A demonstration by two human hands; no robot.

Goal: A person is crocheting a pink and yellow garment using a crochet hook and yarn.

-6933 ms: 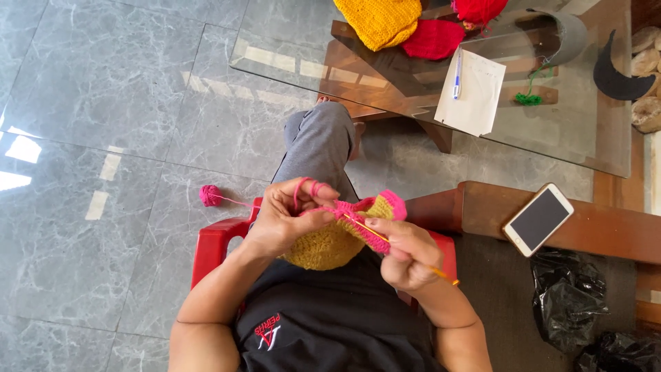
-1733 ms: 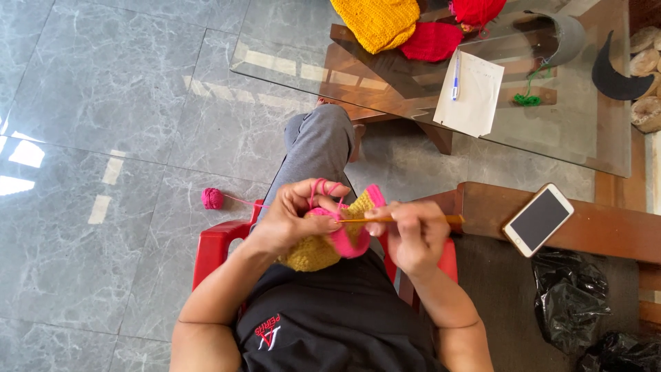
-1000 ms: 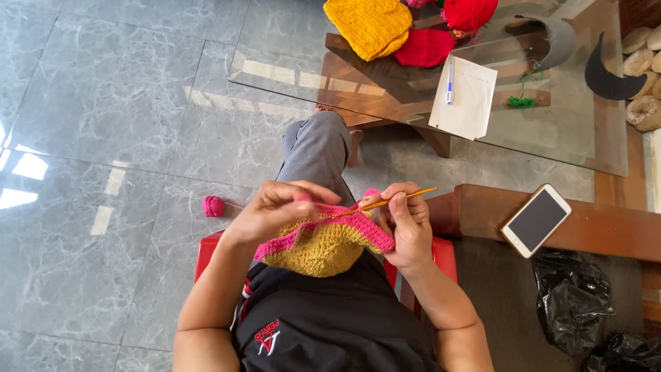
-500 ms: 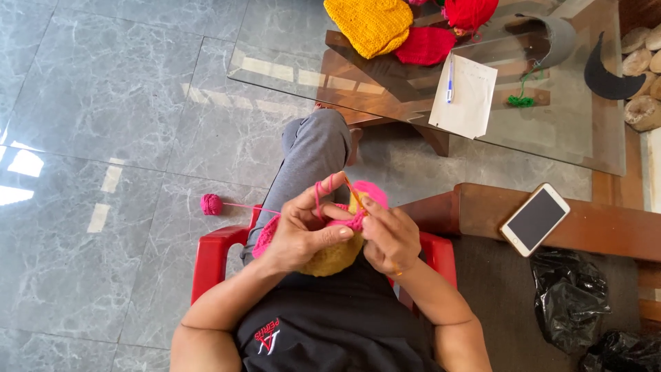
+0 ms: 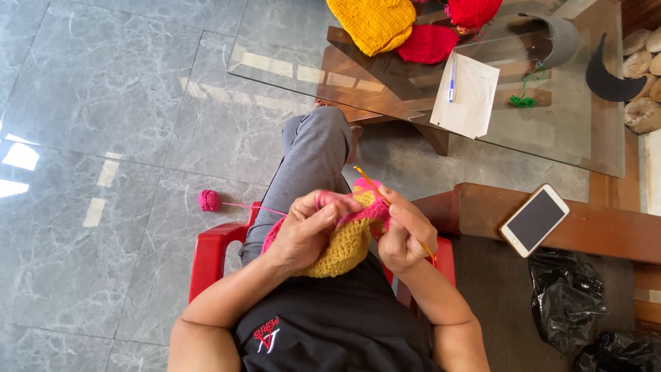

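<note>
Crochet hook (image 5: 377, 191): orange, long axis diagonal, tip pointing up-left toward the glass table (image 5: 289, 65), butt end emerging lower right below the right hand (image 5: 405, 238). Right hand closed around the shaft. Left hand (image 5: 308, 231) curled shut on the crochet piece (image 5: 344, 238) (yellow body, pink rim), held over the lap just in front of the torso.

Versus half a second ago: hands have parted slightly and more yellow fabric shows; the hook now stands clear above the knuckles.

Surroundings: pink yarn ball (image 5: 209, 200) on the floor tiles, strand running to the work. Red chair (image 5: 213, 251) under the person. Phone (image 5: 534, 220) on the wooden bench, well apart. Fingers hide the stitch being worked, probably at the pink rim.
</note>
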